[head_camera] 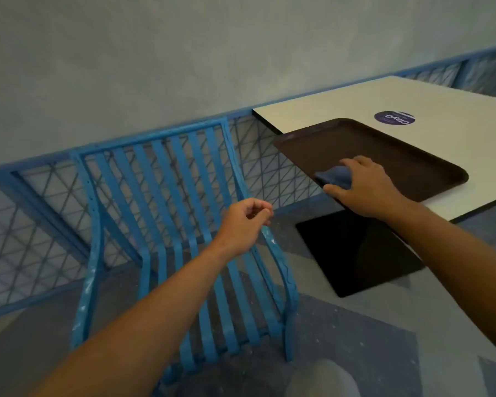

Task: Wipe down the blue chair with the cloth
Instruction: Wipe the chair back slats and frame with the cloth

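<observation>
The blue chair [166,213], made of metal slats, stands below me in the middle of the view, its back toward the fence. A bunched blue cloth [334,176] lies on the near left corner of a dark brown tray [384,147]. My right hand [367,187] is closed over the cloth on the tray. My left hand [245,222] hovers above the chair's right side rail with fingers loosely curled and nothing in it.
The tray rests on a white table [441,107] at the right, which bears a round purple sticker [394,117]. A dark square table base [355,250] sits on the floor beside the chair. A blue mesh fence [26,224] runs behind.
</observation>
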`<action>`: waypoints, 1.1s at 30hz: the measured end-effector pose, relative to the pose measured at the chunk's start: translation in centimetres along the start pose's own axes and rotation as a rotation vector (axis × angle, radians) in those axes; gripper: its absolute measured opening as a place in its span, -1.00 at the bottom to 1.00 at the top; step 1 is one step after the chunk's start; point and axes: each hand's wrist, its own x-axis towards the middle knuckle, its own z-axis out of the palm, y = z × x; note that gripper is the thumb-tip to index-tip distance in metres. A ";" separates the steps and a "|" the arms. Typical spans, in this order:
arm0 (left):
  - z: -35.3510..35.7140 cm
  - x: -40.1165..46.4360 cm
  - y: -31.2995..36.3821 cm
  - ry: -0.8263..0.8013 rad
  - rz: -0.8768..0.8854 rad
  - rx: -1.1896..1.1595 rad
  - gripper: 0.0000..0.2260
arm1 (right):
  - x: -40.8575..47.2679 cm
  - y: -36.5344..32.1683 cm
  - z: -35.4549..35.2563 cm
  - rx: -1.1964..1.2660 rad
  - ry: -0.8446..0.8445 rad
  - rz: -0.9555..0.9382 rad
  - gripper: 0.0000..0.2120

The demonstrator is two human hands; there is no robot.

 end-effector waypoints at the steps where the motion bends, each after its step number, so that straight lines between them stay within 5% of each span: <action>1: 0.2 0.1 0.0 -0.006 -0.005 -0.005 -0.91 | 0.4 0.4 0.2 -0.023 -0.057 0.028 -0.34; 4: 0.5 0.0 -0.4 -0.011 -0.040 0.004 -0.91 | 0.5 0.9 0.4 -0.033 -0.096 0.009 -0.76; 8: 0.2 -0.4 -1.3 -0.007 -0.064 -0.001 -0.91 | 0.9 0.8 0.4 -0.055 -0.019 0.023 -0.85; 14: -0.9 -2.6 -1.1 0.008 -0.078 -0.056 -0.92 | 1.8 0.9 -1.9 0.031 0.095 0.046 -0.80; 19: -2.0 -4.7 -0.4 0.033 -0.063 -0.091 -0.92 | -0.3 -2.9 -4.1 0.199 0.288 -0.161 -0.76; 33: -0.1 -12.5 -1.1 0.089 -0.364 -0.580 -0.68 | -14.1 -12.7 9.7 0.537 0.063 -0.352 -0.82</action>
